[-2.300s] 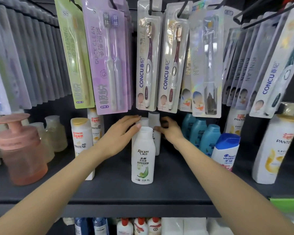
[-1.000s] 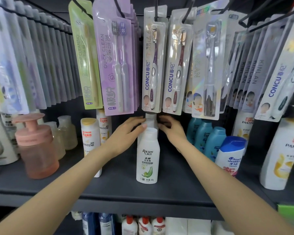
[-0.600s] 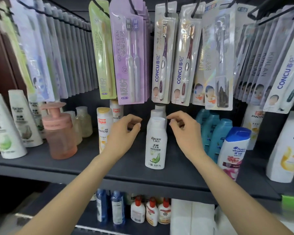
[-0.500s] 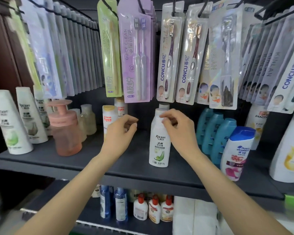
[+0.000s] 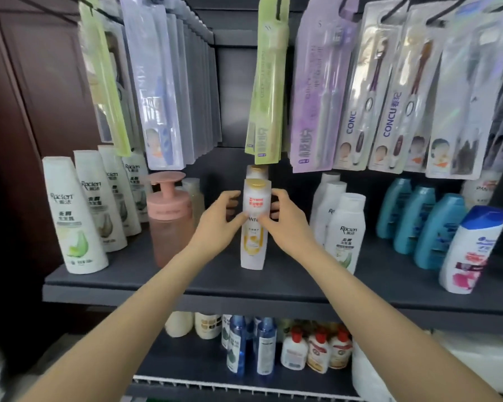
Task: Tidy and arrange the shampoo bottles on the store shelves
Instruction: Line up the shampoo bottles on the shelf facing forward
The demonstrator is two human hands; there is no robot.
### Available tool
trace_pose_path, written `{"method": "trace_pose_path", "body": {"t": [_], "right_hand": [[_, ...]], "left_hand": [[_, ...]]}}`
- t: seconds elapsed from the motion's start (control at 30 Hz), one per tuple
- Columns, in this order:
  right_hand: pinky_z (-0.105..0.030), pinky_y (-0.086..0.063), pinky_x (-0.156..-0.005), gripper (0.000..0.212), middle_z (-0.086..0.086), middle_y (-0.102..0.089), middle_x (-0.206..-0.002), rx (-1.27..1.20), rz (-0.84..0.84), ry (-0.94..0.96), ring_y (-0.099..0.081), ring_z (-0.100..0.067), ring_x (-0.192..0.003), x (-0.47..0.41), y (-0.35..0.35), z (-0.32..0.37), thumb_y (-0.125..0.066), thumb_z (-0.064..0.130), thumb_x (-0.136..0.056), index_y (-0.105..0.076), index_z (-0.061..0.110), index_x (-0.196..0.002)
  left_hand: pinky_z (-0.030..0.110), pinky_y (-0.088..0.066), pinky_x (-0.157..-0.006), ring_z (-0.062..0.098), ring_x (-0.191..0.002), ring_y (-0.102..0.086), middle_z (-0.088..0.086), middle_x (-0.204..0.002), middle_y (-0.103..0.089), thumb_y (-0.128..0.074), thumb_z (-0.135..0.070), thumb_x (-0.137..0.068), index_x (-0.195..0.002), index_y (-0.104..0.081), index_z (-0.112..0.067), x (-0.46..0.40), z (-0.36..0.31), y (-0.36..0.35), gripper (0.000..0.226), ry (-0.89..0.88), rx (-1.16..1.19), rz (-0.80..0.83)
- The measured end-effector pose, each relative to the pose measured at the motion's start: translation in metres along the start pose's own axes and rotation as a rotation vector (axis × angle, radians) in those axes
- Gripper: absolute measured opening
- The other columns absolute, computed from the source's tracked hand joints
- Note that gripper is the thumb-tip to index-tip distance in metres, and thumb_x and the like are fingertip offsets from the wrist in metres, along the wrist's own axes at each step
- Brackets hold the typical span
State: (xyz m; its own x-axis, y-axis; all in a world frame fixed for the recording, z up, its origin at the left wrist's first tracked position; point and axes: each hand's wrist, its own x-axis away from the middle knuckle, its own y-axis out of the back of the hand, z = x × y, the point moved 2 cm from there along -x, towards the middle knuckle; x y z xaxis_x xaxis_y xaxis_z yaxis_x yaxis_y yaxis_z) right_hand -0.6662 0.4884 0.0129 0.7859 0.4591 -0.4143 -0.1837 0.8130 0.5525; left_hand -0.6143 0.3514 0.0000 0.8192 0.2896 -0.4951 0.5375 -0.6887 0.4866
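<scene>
Pantene bottle (image 5: pixel 253 227): tall, slim, white, gold cap on top, red-and-white sticker high on the front, yellow-gold swirl lower down. Upright, long axis vertical, cap at 12 o'clock, base on the dark shelf (image 5: pixel 273 282), label facing out, brand name partly covered by the thumbs. Stands mid-shelf, near the front edge, just below the hanging green pack (image 5: pixel 266 91).

Left hand (image 5: pixel 218 220) wrapped round the bottle's 9 o'clock side, thumb on the front, fingers curled behind. Right hand (image 5: pixel 285 217) clasping the 3 o'clock side in the same way, thumb close to the other thumb at the label. Both hands clamped on the one bottle.

Directly behind, at 12 o'clock, a second gold-capped bottle (image 5: pixel 256 171), only its top showing. At 9 o'clock, a pink pump bottle (image 5: pixel 169 219), then a row of white Raclen bottles (image 5: pixel 73 219) running back along the shelf. At 3 o'clock, another Raclen row (image 5: pixel 344 230), well apart from the held bottle; beyond it teal bottles (image 5: pixel 436 230) and a blue-capped bottle (image 5: pixel 474 250). At 6 o'clock, a lower shelf of small bottles (image 5: pixel 314 351). Toothbrush packs (image 5: pixel 389 91) hanging overhead.
</scene>
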Motion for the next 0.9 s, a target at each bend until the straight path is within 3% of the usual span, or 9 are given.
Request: {"method": "trace_pose_path", "body": {"t": [0.17,0.3,0.43,0.53,0.63,0.73,0.9], "right_hand": [[-0.014,-0.046,-0.068,0.04,-0.002,-0.061,-0.116,-0.138,-0.09,-0.105,-0.059,-0.011,-0.097,-0.004,-0.014,0.001,-0.058,0.02,-0.092,-0.044,0.016,-0.129],[-0.04,-0.054,-0.089,0.033,-0.004,-0.062,-0.115,-0.227,-0.106,-0.151,-0.062,-0.018,-0.105,-0.006,-0.019,0.001,-0.059,0.018,-0.091,-0.051,0.015,-0.124],[-0.042,-0.057,-0.082,0.029,-0.005,-0.064,-0.11,-0.305,-0.084,-0.171,-0.064,-0.021,-0.102,-0.003,-0.022,0.005,-0.061,0.019,-0.091,-0.056,0.014,-0.119],[-0.036,-0.059,-0.07,0.026,-0.008,-0.064,-0.11,-0.508,-0.122,-0.266,-0.067,-0.023,-0.098,0.002,-0.021,0.003,-0.059,0.023,-0.092,-0.055,0.013,-0.116],[-0.038,-0.059,-0.071,0.03,-0.011,-0.065,-0.112,-0.674,-0.156,-0.366,-0.067,-0.024,-0.095,0.006,-0.017,0.002,-0.056,0.027,-0.094,-0.053,0.009,-0.117],[-0.036,-0.059,-0.069,0.033,-0.012,-0.065,-0.11,-0.754,-0.17,-0.416,-0.067,-0.021,-0.09,0.011,-0.013,0.002,-0.055,0.028,-0.094,-0.053,0.006,-0.119],[-0.04,-0.057,-0.079,0.017,-0.013,-0.067,-0.104,-0.867,-0.131,-0.453,-0.067,-0.023,-0.093,0.021,-0.018,0.0,-0.055,0.024,-0.095,-0.057,0.01,-0.104]], "left_hand": [[0.015,-0.046,-0.082,-0.002,-0.096,-0.056,-0.003,-0.116,-0.06,-0.06,-0.016,-0.089,-0.137,-0.038,-0.026,-0.005,0.016,0.004,0.054,-0.035,0.081,0.174],[0.022,-0.047,-0.086,0.007,-0.103,-0.057,-0.001,-0.121,-0.058,-0.064,-0.011,-0.086,-0.142,-0.031,-0.03,-0.003,0.022,0.005,0.067,-0.037,0.125,0.227],[0.015,-0.047,-0.077,0.007,-0.099,-0.058,-0.007,-0.115,-0.055,-0.068,-0.01,-0.082,-0.142,-0.03,-0.033,0.002,0.018,0.009,0.075,-0.045,0.161,0.247],[0.023,-0.047,-0.089,0.009,-0.108,-0.054,-0.009,-0.124,-0.052,-0.074,-0.014,-0.076,-0.141,-0.032,-0.033,0.012,0.014,0.011,0.08,-0.079,0.131,0.264],[0.025,-0.038,-0.097,0.011,-0.115,-0.048,-0.004,-0.131,-0.049,-0.077,-0.024,-0.072,-0.143,-0.031,-0.029,0.025,0.021,0.014,0.085,-0.129,-0.037,0.291],[0.018,-0.032,-0.086,0.012,-0.113,-0.047,-0.001,-0.128,-0.052,-0.077,-0.028,-0.072,-0.141,-0.034,-0.03,0.04,0.031,0.021,0.082,-0.155,-0.159,0.258],[0.009,-0.036,-0.077,0.005,-0.103,-0.051,-0.004,-0.116,-0.059,-0.077,-0.021,-0.071,-0.13,-0.05,-0.029,0.056,0.033,0.037,0.065,-0.189,-0.121,0.085]]}}
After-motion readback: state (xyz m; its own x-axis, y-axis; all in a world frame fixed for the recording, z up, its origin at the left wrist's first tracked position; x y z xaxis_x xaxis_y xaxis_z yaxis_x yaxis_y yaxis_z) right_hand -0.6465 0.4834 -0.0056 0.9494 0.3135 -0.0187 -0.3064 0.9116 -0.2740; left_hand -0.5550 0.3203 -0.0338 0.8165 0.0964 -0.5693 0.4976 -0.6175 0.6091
